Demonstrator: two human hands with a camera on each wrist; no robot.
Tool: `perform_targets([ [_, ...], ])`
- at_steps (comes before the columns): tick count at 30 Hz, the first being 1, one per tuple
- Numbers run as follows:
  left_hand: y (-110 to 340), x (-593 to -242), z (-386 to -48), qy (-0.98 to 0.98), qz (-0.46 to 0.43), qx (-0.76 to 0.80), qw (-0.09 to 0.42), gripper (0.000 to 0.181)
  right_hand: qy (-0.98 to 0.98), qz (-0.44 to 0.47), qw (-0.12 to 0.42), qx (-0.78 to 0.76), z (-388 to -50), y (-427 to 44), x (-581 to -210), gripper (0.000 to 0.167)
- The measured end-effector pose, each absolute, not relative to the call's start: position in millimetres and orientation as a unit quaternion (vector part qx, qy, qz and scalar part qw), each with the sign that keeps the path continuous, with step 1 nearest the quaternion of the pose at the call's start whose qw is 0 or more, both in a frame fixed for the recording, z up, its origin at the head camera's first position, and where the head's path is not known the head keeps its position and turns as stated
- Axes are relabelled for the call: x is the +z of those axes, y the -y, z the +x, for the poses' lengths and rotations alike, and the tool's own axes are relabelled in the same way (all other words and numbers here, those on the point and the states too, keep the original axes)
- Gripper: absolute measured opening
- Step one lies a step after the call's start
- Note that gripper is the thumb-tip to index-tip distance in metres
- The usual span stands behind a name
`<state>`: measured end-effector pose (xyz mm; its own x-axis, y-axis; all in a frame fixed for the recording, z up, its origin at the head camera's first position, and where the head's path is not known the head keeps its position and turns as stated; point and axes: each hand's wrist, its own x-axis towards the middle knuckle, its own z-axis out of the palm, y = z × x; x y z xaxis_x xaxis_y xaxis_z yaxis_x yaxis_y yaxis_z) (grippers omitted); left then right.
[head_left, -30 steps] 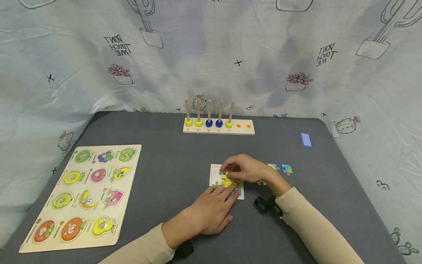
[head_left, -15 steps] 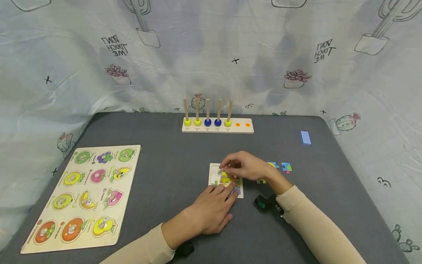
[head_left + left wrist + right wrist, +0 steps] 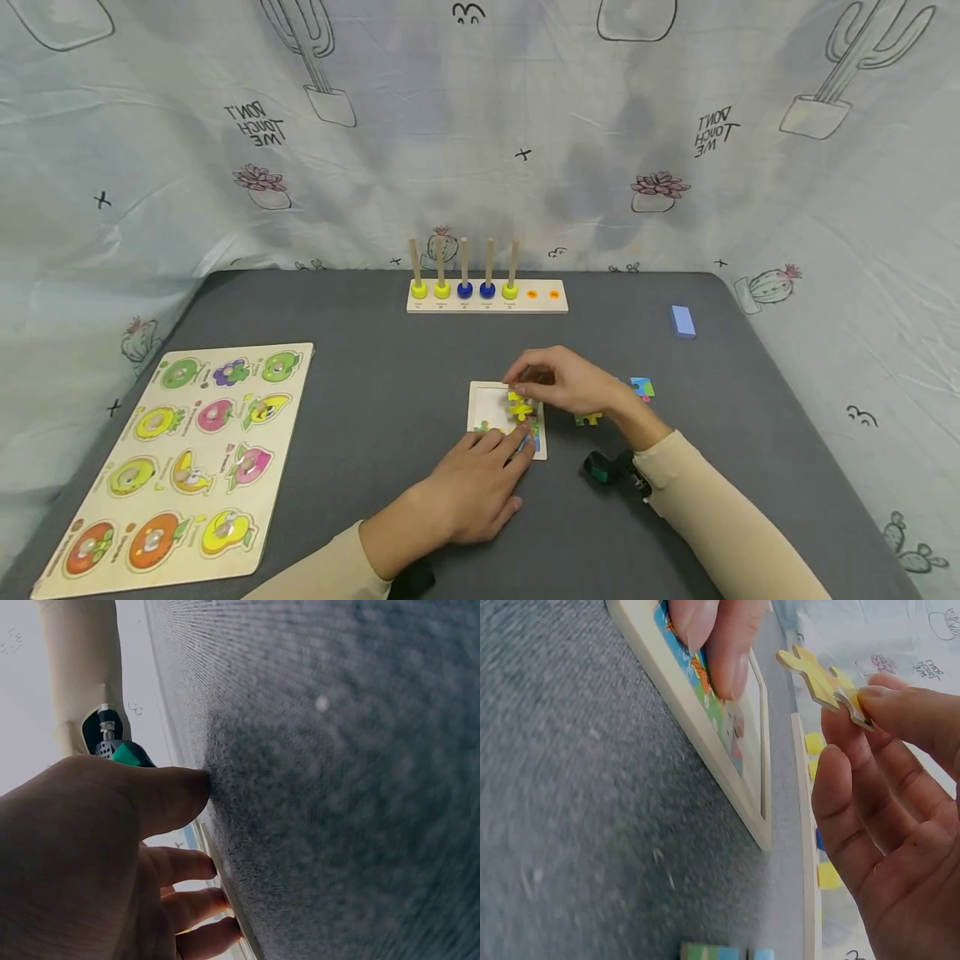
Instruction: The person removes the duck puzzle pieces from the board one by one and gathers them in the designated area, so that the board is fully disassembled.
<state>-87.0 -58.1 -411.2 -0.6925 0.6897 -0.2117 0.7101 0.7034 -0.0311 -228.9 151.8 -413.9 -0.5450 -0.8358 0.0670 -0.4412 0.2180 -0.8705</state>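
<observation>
My right hand [image 3: 558, 379] pinches a yellow puzzle piece [image 3: 519, 407] above a small wooden puzzle tray [image 3: 480, 396]. In the right wrist view the yellow piece [image 3: 814, 677] is tilted between thumb and fingers of the right hand [image 3: 900, 787], raised off the tray [image 3: 697, 746]. My left hand [image 3: 476, 487] lies with fingers extended over the tray's near part, its fingertips on the colourful pieces inside. The left wrist view shows the left hand [image 3: 97, 847] with its fingers at the tray's edge and the thumb apart from it.
Loose puzzle pieces [image 3: 642, 387] [image 3: 588, 419] lie right of the tray, partly behind the right hand. A fruit puzzle board [image 3: 161, 467] is at the left, a peg board [image 3: 487, 307] at the back, and a blue block [image 3: 683, 322] at the back right.
The head view has shifted slightly. The yellow piece in my right hand looks turned and a little lifted over the tray; my left hand stays on the tray.
</observation>
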Motion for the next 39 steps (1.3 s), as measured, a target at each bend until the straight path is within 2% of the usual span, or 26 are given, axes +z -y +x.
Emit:
perform_targets([
  [15,60.5,-411.5,-87.8,-0.92,0.376,-0.06,0.092,0.067,-0.771,-0.403,0.202,-0.45,-225.8,-175.5,-400.0,0.021],
  [28,57.7,-412.8,-86.7,-0.918,0.38,-0.069,0.089,0.067,-0.783,-0.397,0.163,-0.45,-216.5,-206.8,-408.0,0.018],
  [39,56.6,-411.8,-84.2,-0.918,0.379,-0.081,0.082,0.067,-0.79,-0.376,0.158,-0.457,-206.8,-229.9,-414.1,0.017],
])
